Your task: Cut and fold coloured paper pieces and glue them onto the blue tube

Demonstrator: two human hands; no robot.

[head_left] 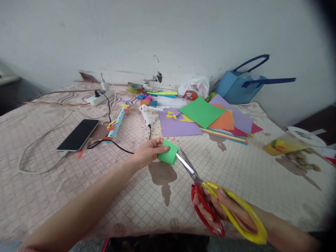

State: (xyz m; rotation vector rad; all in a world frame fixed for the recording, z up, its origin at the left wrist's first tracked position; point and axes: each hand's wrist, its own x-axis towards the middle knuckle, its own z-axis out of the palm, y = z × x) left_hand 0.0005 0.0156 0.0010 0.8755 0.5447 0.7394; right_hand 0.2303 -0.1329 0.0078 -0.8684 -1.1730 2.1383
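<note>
Between the thumb and fingers of my left hand (150, 152) is a small green paper piece (169, 154), held above the table. My right hand (215, 206) grips a pair of scissors (193, 171) by its red and yellow handles. The scissors' blades are slightly parted, their tips right at the paper's right edge; whether they touch it I cannot tell. Behind my hands lie a purple sheet (170, 126) with yellow scraps and a larger green sheet (204, 111) on a fanned stack of coloured paper.
A glue gun (145, 115) and its black cord lie behind my left hand. Left are a charging phone (78, 134), a power strip (99, 98) and a light-blue decorated strip (118, 122). At right stand a drink cup (291, 140) and a blue bag (236, 87).
</note>
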